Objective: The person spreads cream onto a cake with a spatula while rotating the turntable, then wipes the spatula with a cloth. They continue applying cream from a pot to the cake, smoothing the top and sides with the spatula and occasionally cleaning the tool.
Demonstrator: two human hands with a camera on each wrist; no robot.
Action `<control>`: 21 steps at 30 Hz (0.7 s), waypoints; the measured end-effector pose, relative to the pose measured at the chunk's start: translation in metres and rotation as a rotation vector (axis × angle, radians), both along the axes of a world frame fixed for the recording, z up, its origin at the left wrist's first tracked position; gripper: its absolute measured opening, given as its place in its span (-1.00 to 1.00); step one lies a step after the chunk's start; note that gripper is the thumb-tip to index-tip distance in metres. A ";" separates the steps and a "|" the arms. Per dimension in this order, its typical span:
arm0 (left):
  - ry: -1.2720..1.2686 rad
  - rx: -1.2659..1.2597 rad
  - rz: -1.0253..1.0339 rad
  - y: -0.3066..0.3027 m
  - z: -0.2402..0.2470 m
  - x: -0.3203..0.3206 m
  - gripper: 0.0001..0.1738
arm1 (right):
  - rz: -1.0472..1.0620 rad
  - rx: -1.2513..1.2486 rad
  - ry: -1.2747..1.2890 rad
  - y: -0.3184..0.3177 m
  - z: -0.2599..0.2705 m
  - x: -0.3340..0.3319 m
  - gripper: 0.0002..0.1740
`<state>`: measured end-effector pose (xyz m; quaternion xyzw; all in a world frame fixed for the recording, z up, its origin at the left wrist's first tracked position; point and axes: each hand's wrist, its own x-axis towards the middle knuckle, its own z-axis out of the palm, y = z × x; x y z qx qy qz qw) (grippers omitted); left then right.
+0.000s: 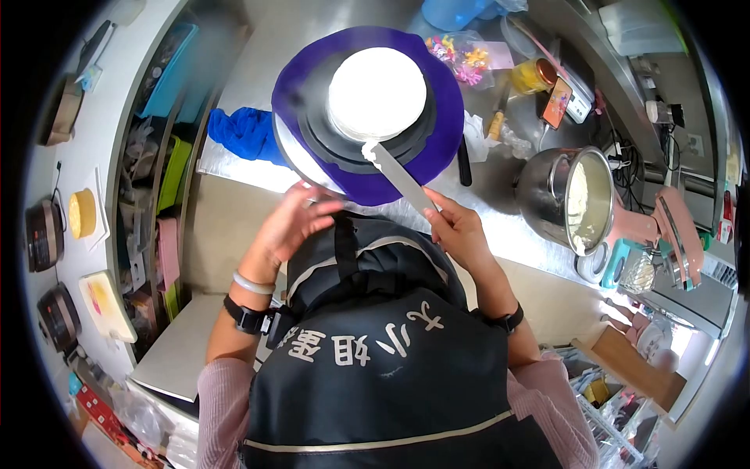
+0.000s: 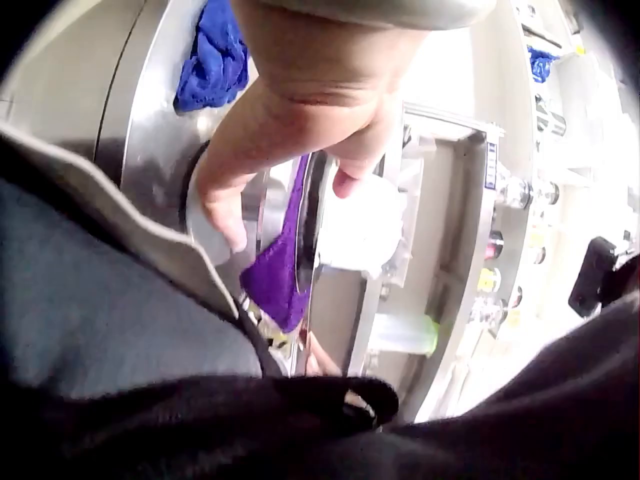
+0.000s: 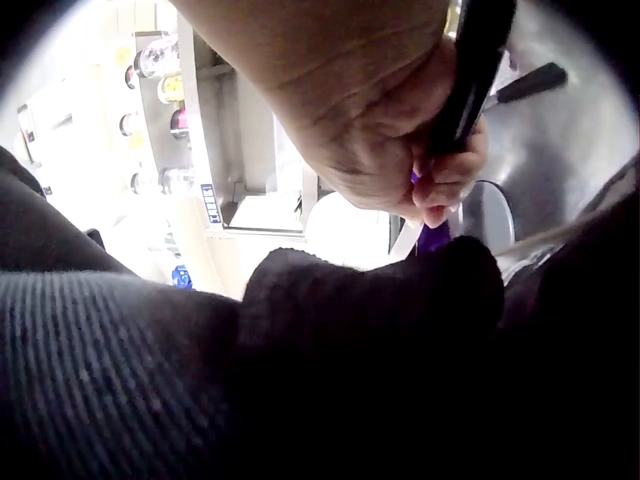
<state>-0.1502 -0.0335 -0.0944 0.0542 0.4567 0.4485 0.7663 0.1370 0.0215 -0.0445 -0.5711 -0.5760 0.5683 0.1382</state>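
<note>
A round white-frosted cake (image 1: pixel 377 92) stands on a dark turntable (image 1: pixel 310 129) with a purple cover (image 1: pixel 445 94) around it. My right hand (image 1: pixel 461 230) grips an icing spatula (image 1: pixel 402 181); its blade points up and left, the tip at the cake's near base with a dab of white cream on it. In the right wrist view, the spatula's black handle (image 3: pixel 478 75) runs through the curled fingers. My left hand (image 1: pixel 295 223), holding nothing, has its fingers spread at the near left edge of the turntable. The left wrist view shows its thumb and fingers (image 2: pixel 222 205) apart, beside the purple cover.
On the right, a stand mixer (image 1: pixel 676 234) has a steel bowl (image 1: pixel 539 195) of cream. A black-handled tool (image 1: pixel 465 162) lies beside the turntable, a blue cloth (image 1: pixel 244 134) to its left. Farther right are a phone (image 1: pixel 557 103) and a jar (image 1: pixel 533 76).
</note>
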 end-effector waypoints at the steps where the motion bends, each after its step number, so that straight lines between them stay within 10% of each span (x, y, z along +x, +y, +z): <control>1: 0.086 0.007 0.172 0.000 0.002 -0.001 -0.65 | 0.001 0.002 0.000 -0.001 0.001 -0.001 -0.55; 6: 0.036 0.072 -0.190 -0.004 0.009 0.009 -0.56 | 0.030 -0.015 -0.015 -0.001 0.001 -0.004 -0.56; 14: -0.103 0.146 0.004 -0.005 0.005 -0.004 -0.75 | 0.149 -0.137 0.149 -0.014 0.031 0.021 -0.59; 17: 0.079 0.170 0.078 -0.007 -0.038 -0.025 -0.62 | -0.497 0.163 0.333 -0.031 0.041 0.095 -0.61; 19: 0.268 0.014 0.347 0.001 -0.077 -0.054 -0.58 | -0.520 0.580 -0.212 -0.043 0.049 0.142 -0.60; 20: 0.237 -0.130 0.360 0.002 -0.175 -0.122 -0.56 | -0.470 0.754 -0.523 -0.051 0.046 0.161 -0.58; 21: 0.321 -0.193 0.479 0.016 -0.147 -0.116 -0.55 | -0.493 0.762 -0.539 -0.060 0.042 0.174 -0.58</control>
